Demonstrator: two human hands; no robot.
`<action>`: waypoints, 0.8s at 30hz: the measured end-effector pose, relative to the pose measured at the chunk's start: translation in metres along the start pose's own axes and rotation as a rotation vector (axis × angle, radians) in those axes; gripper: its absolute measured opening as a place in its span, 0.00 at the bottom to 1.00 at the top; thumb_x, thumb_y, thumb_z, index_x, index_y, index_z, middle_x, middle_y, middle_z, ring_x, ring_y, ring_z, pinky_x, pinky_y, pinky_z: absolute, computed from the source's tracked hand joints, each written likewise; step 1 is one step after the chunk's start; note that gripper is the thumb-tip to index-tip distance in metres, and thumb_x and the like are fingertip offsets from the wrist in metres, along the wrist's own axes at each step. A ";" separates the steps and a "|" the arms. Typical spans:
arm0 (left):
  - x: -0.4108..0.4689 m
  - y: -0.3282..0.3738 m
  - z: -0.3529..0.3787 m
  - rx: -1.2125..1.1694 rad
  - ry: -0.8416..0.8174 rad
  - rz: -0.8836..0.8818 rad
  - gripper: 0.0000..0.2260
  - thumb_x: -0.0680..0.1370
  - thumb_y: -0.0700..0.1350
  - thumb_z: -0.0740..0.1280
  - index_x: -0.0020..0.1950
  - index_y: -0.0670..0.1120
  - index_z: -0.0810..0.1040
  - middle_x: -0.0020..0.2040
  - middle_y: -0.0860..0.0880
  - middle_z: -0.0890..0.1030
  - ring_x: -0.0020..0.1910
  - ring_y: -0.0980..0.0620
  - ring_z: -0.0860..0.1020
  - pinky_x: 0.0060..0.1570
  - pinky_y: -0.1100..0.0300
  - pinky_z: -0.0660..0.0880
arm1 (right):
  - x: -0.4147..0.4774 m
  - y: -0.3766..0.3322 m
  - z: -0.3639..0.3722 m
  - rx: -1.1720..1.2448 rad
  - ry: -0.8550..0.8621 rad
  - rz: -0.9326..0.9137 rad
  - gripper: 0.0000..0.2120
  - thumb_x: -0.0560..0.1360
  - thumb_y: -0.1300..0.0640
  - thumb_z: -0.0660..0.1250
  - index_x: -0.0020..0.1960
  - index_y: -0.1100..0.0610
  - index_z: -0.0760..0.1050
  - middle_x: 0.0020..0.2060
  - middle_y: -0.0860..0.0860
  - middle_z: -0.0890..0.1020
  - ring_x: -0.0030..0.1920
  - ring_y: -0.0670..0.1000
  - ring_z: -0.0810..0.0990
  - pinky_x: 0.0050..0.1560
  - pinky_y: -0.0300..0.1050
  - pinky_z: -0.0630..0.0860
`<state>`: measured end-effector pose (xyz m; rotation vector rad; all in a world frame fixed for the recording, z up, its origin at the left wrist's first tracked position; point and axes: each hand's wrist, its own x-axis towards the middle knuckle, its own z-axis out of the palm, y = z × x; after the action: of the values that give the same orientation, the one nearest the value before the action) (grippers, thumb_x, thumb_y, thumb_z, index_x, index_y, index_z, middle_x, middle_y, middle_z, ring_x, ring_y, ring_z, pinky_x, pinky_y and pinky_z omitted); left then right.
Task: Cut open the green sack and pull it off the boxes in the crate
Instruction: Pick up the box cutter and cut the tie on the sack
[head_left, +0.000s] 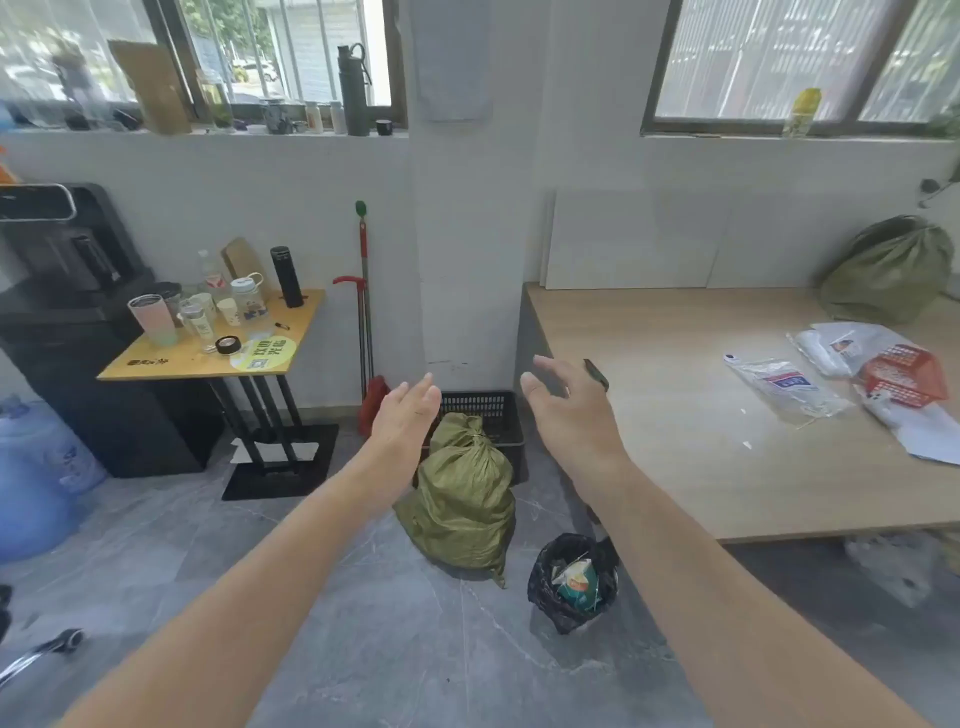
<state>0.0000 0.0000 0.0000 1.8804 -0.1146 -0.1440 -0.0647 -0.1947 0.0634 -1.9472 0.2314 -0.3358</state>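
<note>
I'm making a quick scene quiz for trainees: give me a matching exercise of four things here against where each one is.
Things:
1. tied sack
2. crate
3. tape roll
4. bin bag

Places:
A. on the small table
B. on the floor beside the wooden platform
C. leaning against the crate's front
D. at the wall, behind the sack

Pairs: 1-C, 2-D, 3-A, 4-B
</note>
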 end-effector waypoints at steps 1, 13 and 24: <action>0.008 -0.001 -0.004 0.000 0.019 -0.006 0.28 0.83 0.65 0.52 0.82 0.58 0.61 0.84 0.51 0.53 0.83 0.50 0.51 0.81 0.42 0.49 | 0.002 -0.003 0.006 0.002 0.001 0.007 0.21 0.83 0.48 0.65 0.74 0.50 0.73 0.73 0.45 0.74 0.57 0.41 0.71 0.60 0.38 0.66; 0.087 -0.016 -0.004 0.020 -0.126 -0.041 0.42 0.71 0.76 0.51 0.82 0.58 0.60 0.83 0.56 0.58 0.83 0.55 0.54 0.82 0.44 0.50 | 0.068 0.010 0.033 -0.032 0.071 0.107 0.17 0.83 0.50 0.64 0.71 0.49 0.76 0.59 0.40 0.79 0.42 0.24 0.73 0.41 0.22 0.65; 0.191 0.028 0.102 0.021 -0.204 -0.041 0.42 0.72 0.75 0.49 0.83 0.58 0.57 0.84 0.57 0.55 0.82 0.57 0.52 0.82 0.44 0.49 | 0.212 0.087 -0.024 -0.030 0.066 0.177 0.16 0.84 0.54 0.62 0.71 0.51 0.76 0.59 0.39 0.75 0.55 0.40 0.73 0.59 0.37 0.69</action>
<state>0.1728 -0.1338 -0.0130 1.8861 -0.2177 -0.3645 0.1264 -0.3159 0.0185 -1.9309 0.4516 -0.2815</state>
